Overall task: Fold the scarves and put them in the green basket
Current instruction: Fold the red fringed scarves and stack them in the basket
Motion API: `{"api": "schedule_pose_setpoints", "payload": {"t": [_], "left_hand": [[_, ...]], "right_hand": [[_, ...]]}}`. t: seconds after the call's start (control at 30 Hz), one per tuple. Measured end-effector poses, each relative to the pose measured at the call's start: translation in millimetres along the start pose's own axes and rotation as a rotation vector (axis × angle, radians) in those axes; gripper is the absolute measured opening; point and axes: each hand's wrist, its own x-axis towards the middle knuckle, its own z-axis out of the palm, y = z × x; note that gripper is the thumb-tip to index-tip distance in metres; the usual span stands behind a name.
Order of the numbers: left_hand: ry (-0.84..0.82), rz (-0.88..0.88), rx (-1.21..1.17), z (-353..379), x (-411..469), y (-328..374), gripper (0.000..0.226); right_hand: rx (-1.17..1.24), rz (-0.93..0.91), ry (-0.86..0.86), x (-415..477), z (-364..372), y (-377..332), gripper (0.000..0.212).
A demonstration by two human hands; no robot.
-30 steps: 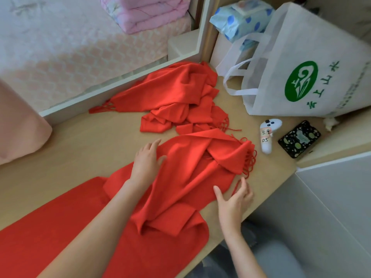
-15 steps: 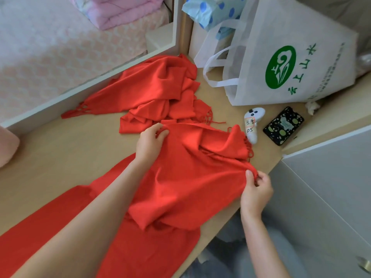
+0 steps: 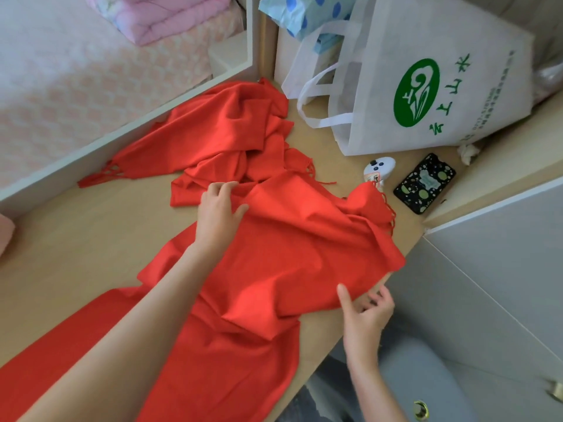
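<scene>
Table [image 3: 76, 239]: light wood, running along a bed [image 3: 76, 71] with a pink patterned cover, beyond the left hand.
Red scarf [image 3: 289, 260]: long, partly spread and creased, lying on the table between both hands; its tail runs back under the left forearm, and one fringed end lies past the right hand.
Second red scarf [image 3: 219, 132]: a crumpled heap on the table just beyond the left hand's fingertips, with a fringed corner trailing towards the bed.
White bag [image 3: 457, 71]: green logo, lying on its side, far beyond the right hand.
Left hand [image 3: 217, 214]: flat on the upper edge of the near scarf, fingers spread, thumb out.
Right hand [image 3: 365, 312]: at the table's near edge, relaxed and spread, thumb touching the scarf's lower edge.
Phone [image 3: 425, 182]: dark patterned case, beyond the right hand.
White controller [image 3: 380, 169]: just beside the phone, partly under the fringe.
</scene>
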Motion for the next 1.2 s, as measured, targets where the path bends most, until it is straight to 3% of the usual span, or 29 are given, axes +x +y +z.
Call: {"api": "schedule_pose_setpoints", "payload": {"t": [0.07,0.17,0.3,0.5,0.57,0.7,0.8,0.93,1.0,1.1,1.2], "left_hand": [[0.057,0.003,0.066,-6.6,-9.8,-21.1,0.055],[-0.070,-0.039,0.168,-13.8,-14.2,-39.2,0.058],[-0.129,-0.095,0.183,-17.3,-24.9,-46.9,0.057],[-0.183,-0.221,0.101,-18.9,-37.4,-52.7,0.028],[-0.139,-0.180,0.073,-19.1,-36.8,-46.5,0.023],[0.001,-0.125,-0.127,-21.9,-23.8,-20.7,0.017],[0.056,0.012,-0.238,-18.6,-9.4,6.2,0.016],[-0.004,0.121,-0.315,-7.1,-4.4,26.5,0.058],[-0.033,0.135,-0.242,0.2,-11.2,23.0,0.064],[-0.050,0.192,-0.069,11.3,-32.8,6.5,0.060],[-0.062,0.228,0.110,21.3,-68.7,-10.7,0.054]], "right_hand": [[-0.132,-0.016,0.003,-22.4,6.2,5.1,0.088],[-0.351,-0.015,-0.013,-41.9,17.0,4.7,0.061],[-0.372,-0.142,-0.007,-50.5,28.8,4.6,0.045],[-0.404,-0.346,-0.076,-51.8,30.4,11.6,0.024],[-0.342,-0.354,-0.048,-42.5,26.1,7.7,0.016],[0.021,-0.211,0.064,-9.9,2.2,-23.7,0.006],[0.192,-0.154,0.108,15.6,-13.2,-45.6,0.012],[0.268,-0.091,0.044,23.6,-16.3,-51.3,0.049],[0.130,-0.122,0.044,12.7,-14.5,-36.9,0.064],[-0.227,-0.389,0.117,-16.0,-12.6,-10.9,0.066],[-0.393,-0.616,-0.293,-49.1,-2.2,3.5,0.068]]}}
